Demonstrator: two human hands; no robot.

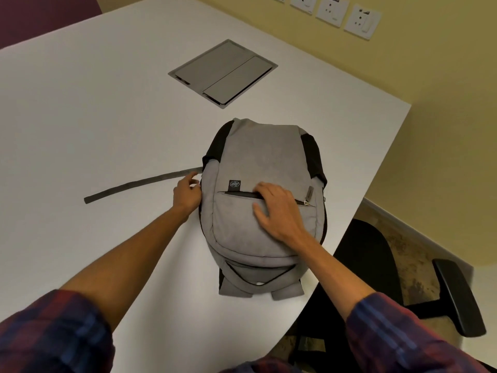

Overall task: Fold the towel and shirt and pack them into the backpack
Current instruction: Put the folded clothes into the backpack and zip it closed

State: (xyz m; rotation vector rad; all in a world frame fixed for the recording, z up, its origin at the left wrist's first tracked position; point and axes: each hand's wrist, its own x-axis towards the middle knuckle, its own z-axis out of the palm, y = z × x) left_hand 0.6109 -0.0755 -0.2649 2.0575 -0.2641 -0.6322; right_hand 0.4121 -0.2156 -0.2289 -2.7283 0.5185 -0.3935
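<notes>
A grey backpack (258,157) with black side panels lies flat on the white table (94,117), front side up. Its front pocket zip is partly open. My right hand (278,211) rests on the front pocket, fingertips at the zip opening. My left hand (187,193) is at the bag's left edge, fingers pinched on something small there, likely a zip pull. A long grey strap (139,183) trails left from the bag across the table. No towel or shirt is in sight.
A grey cable hatch (223,72) is set into the table beyond the bag. The table's right edge runs close to the bag. A black office chair (376,265) with an armrest (457,297) stands beyond that edge. Wall sockets (333,12) sit on the yellow wall.
</notes>
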